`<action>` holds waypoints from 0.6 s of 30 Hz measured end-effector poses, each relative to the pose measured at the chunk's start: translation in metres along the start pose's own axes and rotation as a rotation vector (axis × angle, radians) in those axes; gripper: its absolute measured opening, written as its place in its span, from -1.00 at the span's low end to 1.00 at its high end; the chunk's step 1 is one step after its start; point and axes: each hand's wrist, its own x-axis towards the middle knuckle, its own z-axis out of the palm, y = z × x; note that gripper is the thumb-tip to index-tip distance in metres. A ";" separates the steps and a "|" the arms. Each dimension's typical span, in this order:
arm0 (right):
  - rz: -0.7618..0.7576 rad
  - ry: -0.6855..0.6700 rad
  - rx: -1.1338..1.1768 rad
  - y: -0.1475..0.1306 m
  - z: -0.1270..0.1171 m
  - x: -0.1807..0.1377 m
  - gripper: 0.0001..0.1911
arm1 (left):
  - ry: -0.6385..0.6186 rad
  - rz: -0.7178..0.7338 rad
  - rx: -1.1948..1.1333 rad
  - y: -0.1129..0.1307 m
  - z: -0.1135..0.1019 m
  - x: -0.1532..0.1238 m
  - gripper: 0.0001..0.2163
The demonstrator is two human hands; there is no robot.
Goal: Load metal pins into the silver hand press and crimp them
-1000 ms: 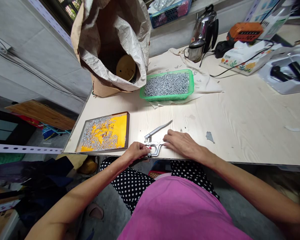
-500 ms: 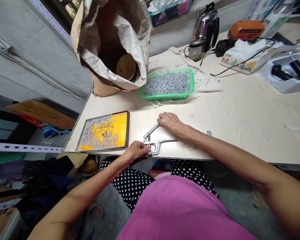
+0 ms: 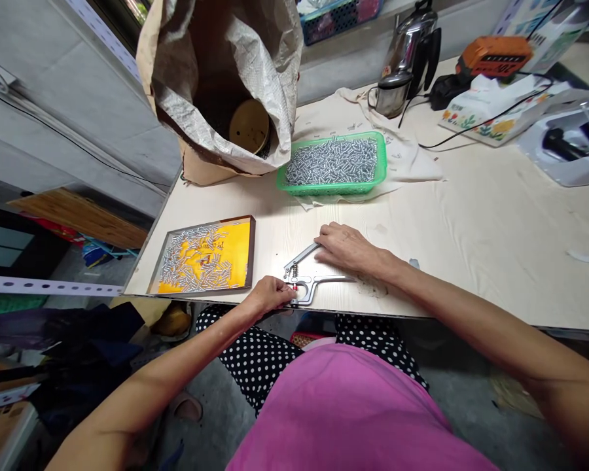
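Note:
A metal plier-like press tool (image 3: 308,281) lies at the near edge of the pale wooden table (image 3: 471,216), its two handles spread. My left hand (image 3: 269,294) is pinched at the tool's jaw end, fingers closed on a small part I cannot make out. My right hand (image 3: 346,246) rests on the upper handle, fingers curled over it. Left of the tool sits a brown-framed yellow tray (image 3: 203,256) strewn with small metal pieces. Farther back stands a green basket (image 3: 334,164) heaped with the same metal pieces.
A large open sack (image 3: 216,78) with a yellow container inside stands at the back left. Also at the back: white cloth (image 3: 407,147), steel kettle (image 3: 407,62), orange device (image 3: 493,55), tissue pack (image 3: 491,108), white tray (image 3: 569,140). My lap lies under the table edge.
My right hand moved from the lower handle near the jaw up to the upper handle, then settled on it. My left hand stayed at the jaw.

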 end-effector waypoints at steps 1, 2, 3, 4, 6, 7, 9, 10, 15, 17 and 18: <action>-0.023 0.004 0.003 0.000 -0.001 -0.005 -0.61 | 0.007 -0.004 0.002 0.001 0.000 0.000 -0.63; -0.043 0.006 -0.004 -0.001 -0.002 -0.009 -0.47 | 0.014 -0.008 0.006 0.001 0.001 -0.001 -0.64; -0.056 0.005 -0.019 -0.001 -0.002 -0.013 -0.32 | 0.021 -0.012 0.012 0.002 0.001 -0.002 -0.65; -0.061 0.003 -0.038 -0.003 -0.001 -0.017 -0.20 | 0.028 -0.016 0.017 0.002 0.002 -0.002 -0.67; -0.056 -0.008 -0.069 -0.005 0.002 -0.023 -0.04 | 0.035 -0.023 0.018 0.002 0.003 -0.003 -0.70; -0.046 -0.017 -0.078 -0.006 0.003 -0.025 -0.02 | 0.032 -0.026 0.013 0.002 0.004 -0.004 -0.72; -0.025 -0.037 -0.088 -0.007 0.004 -0.026 -0.07 | 0.020 -0.021 0.004 0.003 0.004 -0.003 -0.74; -0.019 -0.045 -0.091 -0.007 0.004 -0.026 -0.12 | 0.014 -0.015 0.003 0.003 0.003 -0.002 -0.75; -0.082 0.023 -0.072 -0.008 0.011 -0.038 -0.31 | 0.068 -0.016 0.057 0.003 0.001 -0.005 -0.71; -0.127 0.100 -0.033 -0.011 0.021 -0.046 -0.40 | 0.101 0.007 0.089 0.002 0.008 -0.009 -0.69; -0.142 0.141 -0.014 -0.011 0.027 -0.046 -0.45 | 0.092 0.025 0.087 0.001 0.012 -0.008 -0.68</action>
